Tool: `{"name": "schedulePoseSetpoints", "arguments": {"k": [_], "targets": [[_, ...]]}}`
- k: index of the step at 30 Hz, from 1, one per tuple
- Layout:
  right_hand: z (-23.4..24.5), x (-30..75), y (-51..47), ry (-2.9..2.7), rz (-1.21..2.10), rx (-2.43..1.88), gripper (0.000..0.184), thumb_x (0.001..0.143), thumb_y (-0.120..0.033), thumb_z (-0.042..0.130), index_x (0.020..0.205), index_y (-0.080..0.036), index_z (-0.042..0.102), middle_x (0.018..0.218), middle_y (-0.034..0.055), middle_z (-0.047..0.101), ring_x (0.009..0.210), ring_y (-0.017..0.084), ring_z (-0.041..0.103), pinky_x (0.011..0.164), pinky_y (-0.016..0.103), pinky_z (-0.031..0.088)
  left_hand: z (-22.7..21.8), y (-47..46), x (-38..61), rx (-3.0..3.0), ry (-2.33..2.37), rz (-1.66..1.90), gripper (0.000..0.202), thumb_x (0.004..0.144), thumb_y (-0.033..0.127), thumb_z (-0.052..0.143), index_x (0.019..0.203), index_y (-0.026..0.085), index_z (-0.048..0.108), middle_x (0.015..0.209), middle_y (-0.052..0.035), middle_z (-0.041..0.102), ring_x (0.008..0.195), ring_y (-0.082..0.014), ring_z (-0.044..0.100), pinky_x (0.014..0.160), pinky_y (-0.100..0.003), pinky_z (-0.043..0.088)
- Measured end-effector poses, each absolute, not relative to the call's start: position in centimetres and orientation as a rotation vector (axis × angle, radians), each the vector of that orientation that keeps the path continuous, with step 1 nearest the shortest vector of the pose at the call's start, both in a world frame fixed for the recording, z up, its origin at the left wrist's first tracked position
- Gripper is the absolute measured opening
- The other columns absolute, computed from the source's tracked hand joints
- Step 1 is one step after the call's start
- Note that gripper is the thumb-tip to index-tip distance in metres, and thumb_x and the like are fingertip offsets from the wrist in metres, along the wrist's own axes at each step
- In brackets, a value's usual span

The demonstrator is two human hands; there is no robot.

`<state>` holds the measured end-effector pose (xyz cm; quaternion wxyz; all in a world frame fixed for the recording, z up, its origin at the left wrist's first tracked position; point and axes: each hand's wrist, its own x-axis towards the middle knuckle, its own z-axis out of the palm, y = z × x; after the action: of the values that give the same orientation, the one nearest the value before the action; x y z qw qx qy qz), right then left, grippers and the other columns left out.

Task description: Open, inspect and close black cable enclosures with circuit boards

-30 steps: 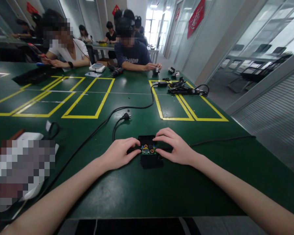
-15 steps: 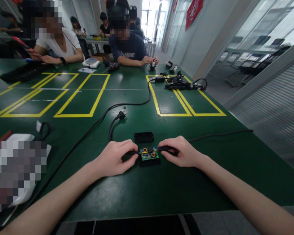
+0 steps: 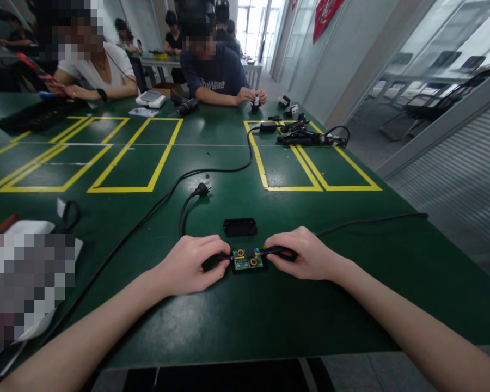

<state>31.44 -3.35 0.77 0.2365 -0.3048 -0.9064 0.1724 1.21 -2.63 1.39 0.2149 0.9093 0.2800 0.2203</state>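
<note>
Circuit board (image 3: 248,258): green, rectangular, fitted with copper-coloured ring coils (image 3: 253,262); located about midway along the near edge of the smooth, glossy green worktop (image 3: 212,326), set in from it. Lower shell half (image 3: 249,271): black, visible beneath the board; full seating cannot be told. Left hand (image 3: 200,264): thumb and fingers pinched on the left cable (image 3: 223,256) beside the board. Right hand (image 3: 300,254): likewise closed on the right cable (image 3: 277,249), black-sheathed, its coloured wires exposed at the board. Upper shell half (image 3: 240,226): oblong, hollow, black, laid just beyond the board, untouched. Plug (image 3: 202,189): black, metal-pinned, placed farther from the near edge.

Step in hand, as judged: the board being positioned in its shell by both cables. Next move: level alignment and light, even pressure are judged to be required.
</note>
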Motion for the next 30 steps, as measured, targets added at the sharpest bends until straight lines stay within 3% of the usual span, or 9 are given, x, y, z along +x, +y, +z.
{"name": "schedulePoseSetpoints", "arguments": {"k": [7, 12, 16, 22, 30], "targets": [[0.9, 31.8, -3.2, -2.564, 0.545, -0.916, 0.01, 0.095, -0.024, 0.062, 0.089, -0.018, 0.067, 0.064, -0.0031, 0.062, 0.052, 0.009, 0.054, 0.053, 0.021, 0.036, 0.9, -2.7, 1.7, 2.572, 0.748, 0.567, 0.015, 0.1, 0.022, 0.053, 0.104, 0.019, 0.067, 0.085, -0.0003, 0.069, 0.06, -0.0098, 0.06, 0.056, -0.022, 0.04], [0.7, 31.7, -3.1, -2.546, 0.536, -0.971, 0.011, 0.094, -0.029, 0.066, 0.098, -0.019, 0.07, 0.077, 0.0014, 0.072, 0.061, 0.012, 0.065, 0.058, 0.023, 0.044, 0.8, -2.5, 1.5, 2.589, 0.874, 0.579, 0.017, 0.102, 0.026, 0.055, 0.107, 0.02, 0.07, 0.089, -0.0011, 0.072, 0.062, -0.0106, 0.062, 0.058, -0.022, 0.043], [0.3, 31.6, -2.9, -2.48, 0.45, -0.962, 0.023, 0.093, -0.035, 0.073, 0.109, -0.019, 0.068, 0.091, 0.0036, 0.077, 0.069, 0.014, 0.07, 0.063, 0.024, 0.05, 0.9, -2.2, 1.3, 2.6, 0.902, 0.625, 0.019, 0.102, 0.026, 0.055, 0.106, 0.019, 0.073, 0.087, -0.0013, 0.072, 0.064, -0.0112, 0.063, 0.058, -0.023, 0.045], [-0.1, 31.6, -2.7, -2.503, 0.373, -0.831, 0.014, 0.1, -0.032, 0.067, 0.106, -0.019, 0.069, 0.089, 0.0042, 0.073, 0.068, 0.014, 0.067, 0.059, 0.024, 0.048, 0.7, -2.1, 1.2, 2.612, 0.892, 0.609, 0.02, 0.103, 0.027, 0.055, 0.106, 0.019, 0.074, 0.082, -0.001, 0.069, 0.066, -0.0121, 0.064, 0.06, -0.023, 0.046], [-0.3, 31.1, -2.6, -2.537, 0.156, -0.775, 0.023, 0.105, -0.034, 0.057, 0.1, -0.017, 0.071, 0.096, 0.0094, 0.073, 0.081, 0.019, 0.069, 0.069, 0.03, 0.054, 0.7, -1.9, 1.4, 2.652, 0.871, 0.641, 0.024, 0.104, 0.024, 0.05, 0.099, 0.017, 0.073, 0.094, -0.0058, 0.069, 0.08, -0.016, 0.066, 0.071, -0.026, 0.053]]}}
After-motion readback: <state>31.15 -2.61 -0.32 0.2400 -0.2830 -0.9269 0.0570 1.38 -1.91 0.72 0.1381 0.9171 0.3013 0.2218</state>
